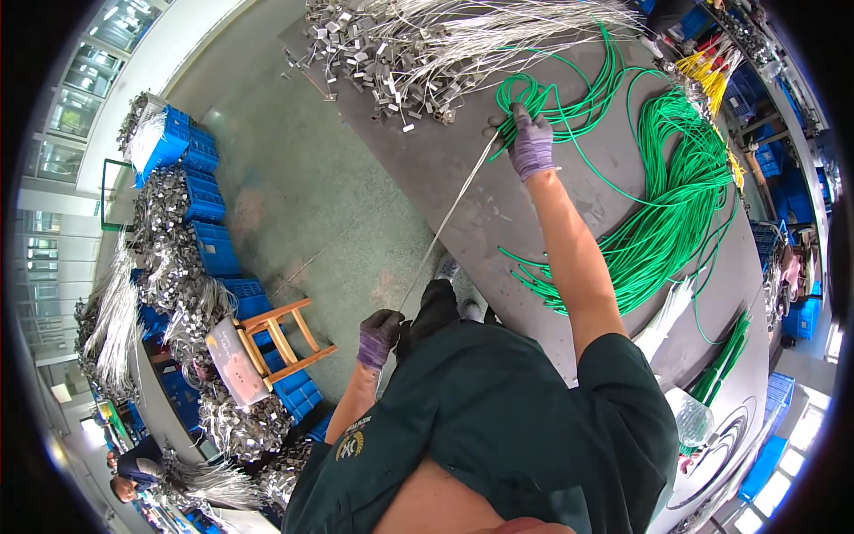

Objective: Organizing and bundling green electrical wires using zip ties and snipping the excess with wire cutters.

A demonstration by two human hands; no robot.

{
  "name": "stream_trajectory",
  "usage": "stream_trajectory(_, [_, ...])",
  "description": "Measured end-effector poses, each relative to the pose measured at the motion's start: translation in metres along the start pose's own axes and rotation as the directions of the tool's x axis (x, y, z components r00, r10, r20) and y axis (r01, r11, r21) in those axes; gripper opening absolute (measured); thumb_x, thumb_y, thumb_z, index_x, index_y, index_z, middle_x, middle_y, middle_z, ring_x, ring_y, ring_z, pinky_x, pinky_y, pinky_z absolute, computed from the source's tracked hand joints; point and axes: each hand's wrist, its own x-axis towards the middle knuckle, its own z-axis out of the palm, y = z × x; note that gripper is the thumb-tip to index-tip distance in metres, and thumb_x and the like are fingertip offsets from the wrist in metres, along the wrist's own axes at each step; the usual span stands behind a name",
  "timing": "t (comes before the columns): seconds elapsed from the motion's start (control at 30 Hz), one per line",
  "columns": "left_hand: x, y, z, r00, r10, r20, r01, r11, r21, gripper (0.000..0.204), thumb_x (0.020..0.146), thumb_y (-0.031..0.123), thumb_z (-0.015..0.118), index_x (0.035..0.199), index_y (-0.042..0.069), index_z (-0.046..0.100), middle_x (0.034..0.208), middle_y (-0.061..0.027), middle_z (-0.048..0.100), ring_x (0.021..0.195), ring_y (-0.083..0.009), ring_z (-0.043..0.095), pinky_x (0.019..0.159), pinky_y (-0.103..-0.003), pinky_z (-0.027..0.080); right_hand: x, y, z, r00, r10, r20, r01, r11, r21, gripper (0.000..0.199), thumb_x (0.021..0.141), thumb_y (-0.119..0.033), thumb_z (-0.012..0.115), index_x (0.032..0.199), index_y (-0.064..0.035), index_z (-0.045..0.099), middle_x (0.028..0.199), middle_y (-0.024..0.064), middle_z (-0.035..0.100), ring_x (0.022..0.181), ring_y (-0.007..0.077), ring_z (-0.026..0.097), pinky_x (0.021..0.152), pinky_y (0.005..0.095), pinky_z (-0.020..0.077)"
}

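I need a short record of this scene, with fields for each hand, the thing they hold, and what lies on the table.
left hand: gloved, low beside the table edge, closed on the near end of the silver wire
right hand: gloved, stretched out over the table, gripping the far end
silver wire: thin bundle, pulled straight between both hands
table: grey metal top
green cables: big looped bundle, right of the arm
metal-tipped wires: heap at the far end
floor: blue crates filled with more wires

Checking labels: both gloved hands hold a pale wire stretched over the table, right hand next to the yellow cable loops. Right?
Not quite: in the head view the right hand is beside green cable loops, not yellow. Both gloved hands, left hand included, hold the pale wire.
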Motion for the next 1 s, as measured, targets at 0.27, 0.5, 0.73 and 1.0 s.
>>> stream_trajectory(0.27, [-0.005,0.003,-0.002,0.997,-0.057,0.057,0.063,0.992,-0.105,0.015,0.082,0.019,0.062,0.082,0.004,0.064,0.056,0.0038,0.048,0.048,-0.0044,0.041,0.044,-0.019,0.031,0.006,0.008,-0.006,0.998,0.048,0.037,-0.051,0.995,0.086,0.015,0.092,-0.018,0.048,0.096,-0.0034,0.049,0.074,0.0159,0.062,0.056,0.0280,0.063,0.039,0.0313,0.0474])
stream_trajectory(0.5, [-0.004,-0.004,-0.007,0.995,-0.003,0.095,0.014,0.993,-0.120,0.017,0.081,0.020,0.063,0.085,0.004,0.064,0.061,0.0033,0.052,0.050,-0.0049,0.044,0.046,-0.019,0.034,0.005,0.003,-0.008,0.993,0.034,0.113,-0.040,0.998,0.056,0.015,0.091,-0.018,0.050,0.096,-0.0039,0.050,0.076,0.0157,0.062,0.060,0.0274,0.063,0.042,0.0317,0.0487])
stream_trajectory(0.73, [-0.004,-0.005,-0.008,0.994,-0.023,0.108,0.034,0.995,-0.095,0.024,0.080,0.023,0.063,0.087,0.001,0.063,0.070,-0.0017,0.060,0.060,-0.0079,0.053,0.054,-0.021,0.042,0.004,-0.003,-0.005,0.985,0.010,0.171,-0.006,1.000,-0.024,0.018,0.089,-0.019,0.053,0.095,-0.0031,0.050,0.074,0.0153,0.062,0.059,0.0274,0.063,0.043,0.0318,0.0494])
stream_trajectory(1.0, [-0.003,-0.005,-0.007,0.992,-0.002,0.126,0.014,0.995,-0.101,0.030,0.080,0.027,0.066,0.089,-0.001,0.063,0.076,-0.0052,0.064,0.067,-0.0103,0.057,0.060,-0.023,0.046,0.012,0.002,-0.005,0.995,0.036,0.091,-0.034,0.999,-0.029,0.017,0.089,-0.019,0.051,0.097,-0.0042,0.048,0.072,0.0142,0.062,0.057,0.0264,0.063,0.040,0.0312,0.0477])
